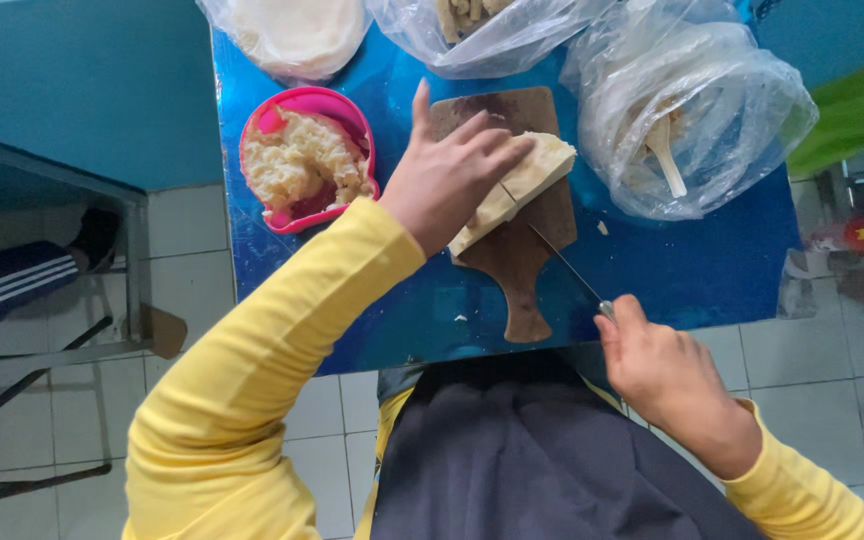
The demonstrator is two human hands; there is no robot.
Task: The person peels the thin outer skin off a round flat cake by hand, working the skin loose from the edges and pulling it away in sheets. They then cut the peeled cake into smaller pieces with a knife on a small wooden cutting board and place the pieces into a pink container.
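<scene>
Blue table (692, 270): left hand (447, 180) steadies block (517, 185); right hand (667, 375) holds knife (562, 262).

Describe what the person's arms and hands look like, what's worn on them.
Both arms wear long bright yellow sleeves reaching the wrists, loose and creased. The left hand and right hand are bare: no gloves, and no rings, watch or markings that show. A dark apron covers the lap between the arms.

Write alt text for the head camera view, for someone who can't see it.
Seen from above, a person in yellow sleeves presses the left hand on a pale block of food on a wooden cutting board, while the right hand draws a knife through it. On the blue table sit a pink bowl of pale shredded pieces and clear plastic bags.
</scene>
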